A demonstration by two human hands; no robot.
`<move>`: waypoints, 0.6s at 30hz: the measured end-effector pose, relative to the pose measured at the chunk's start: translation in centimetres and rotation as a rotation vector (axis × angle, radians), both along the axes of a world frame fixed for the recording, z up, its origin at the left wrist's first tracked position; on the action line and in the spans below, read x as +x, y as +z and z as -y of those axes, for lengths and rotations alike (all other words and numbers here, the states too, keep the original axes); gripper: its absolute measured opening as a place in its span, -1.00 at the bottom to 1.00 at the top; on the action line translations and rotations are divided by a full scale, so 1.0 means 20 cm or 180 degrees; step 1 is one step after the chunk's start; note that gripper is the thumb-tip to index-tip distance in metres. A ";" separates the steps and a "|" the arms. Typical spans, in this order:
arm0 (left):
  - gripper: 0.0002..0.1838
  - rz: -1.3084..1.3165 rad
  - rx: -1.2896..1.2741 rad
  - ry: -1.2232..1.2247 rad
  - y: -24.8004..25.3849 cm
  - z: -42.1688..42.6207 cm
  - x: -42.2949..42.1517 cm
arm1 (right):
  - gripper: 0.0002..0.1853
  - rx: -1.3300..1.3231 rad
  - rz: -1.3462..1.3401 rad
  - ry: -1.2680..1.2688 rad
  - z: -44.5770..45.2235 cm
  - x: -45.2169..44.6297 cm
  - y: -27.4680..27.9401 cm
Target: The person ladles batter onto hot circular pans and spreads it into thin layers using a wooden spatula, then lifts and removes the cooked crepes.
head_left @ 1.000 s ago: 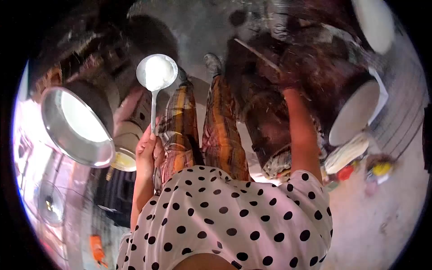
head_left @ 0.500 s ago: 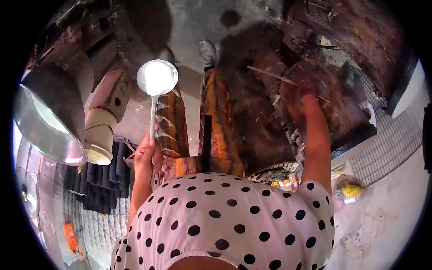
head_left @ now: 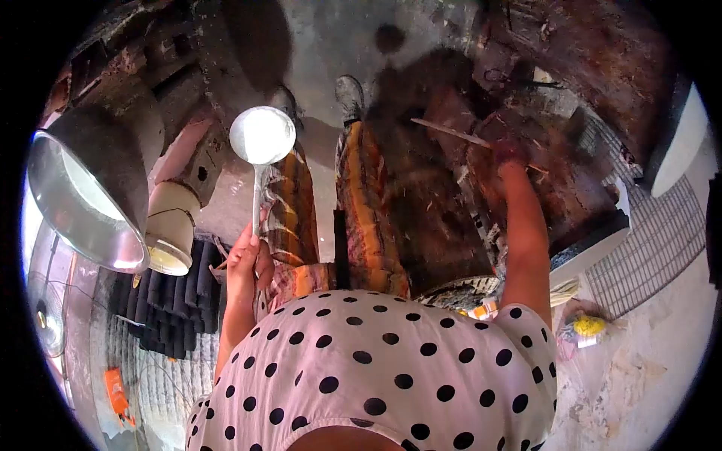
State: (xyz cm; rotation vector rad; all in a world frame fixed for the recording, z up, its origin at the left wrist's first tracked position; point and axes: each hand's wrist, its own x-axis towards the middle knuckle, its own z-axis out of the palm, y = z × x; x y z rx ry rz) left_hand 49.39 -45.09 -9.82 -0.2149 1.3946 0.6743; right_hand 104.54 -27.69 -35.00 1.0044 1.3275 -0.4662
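My left hand (head_left: 244, 259) is closed around the handle of a ladle (head_left: 258, 195). The ladle points away from my body, and its round bowl looks bright white, too glaring to show what lies in it. My right hand (head_left: 511, 152), in dim light on the right, is closed on a thin stick (head_left: 455, 133) that pokes out on both sides of it. Below that hand lie dark, reddish-brown surfaces whose details are hard to make out. Left of the ladle are a large metal pot (head_left: 135, 252) and a whitish bucket (head_left: 173, 214).
Dark cylindrical pieces (head_left: 169, 308) are stacked at the lower left, near an orange object (head_left: 118, 395). At right lies a wire grid (head_left: 647, 244), with a yellow item (head_left: 588, 325) below it. A woven basket (head_left: 459, 292) sits close to my body.
The view has shifted slightly. My right hand and the stick have moved a little; the ladle stays held in nearly the same place.
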 end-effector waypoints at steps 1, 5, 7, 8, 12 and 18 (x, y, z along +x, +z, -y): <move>-0.34 -0.0015 -0.0028 0.0038 0.01 0.00 0.01 | -0.61 0.0004 -0.0020 0.0013 -0.01 -0.01 0.01; -0.51 0.0091 0.0096 0.0345 0.02 -0.01 0.02 | -0.61 0.0002 -0.0500 0.0614 0.06 -0.01 0.08; -0.54 0.0131 0.0171 0.0518 0.06 0.03 0.01 | -0.59 0.0767 -0.0922 -0.0021 0.15 -0.07 0.13; -0.55 0.0461 0.0214 0.0968 0.08 0.06 0.01 | -0.55 0.0951 -0.1284 -0.0389 0.23 -0.08 0.13; -0.62 0.2014 0.0319 0.2985 0.26 0.16 -0.18 | -0.59 0.1697 -0.2145 -0.1390 0.22 -0.84 0.47; -0.58 0.0998 0.1429 0.3593 0.57 0.50 -0.52 | -0.60 0.0621 -0.3297 -0.3294 0.06 -2.04 1.28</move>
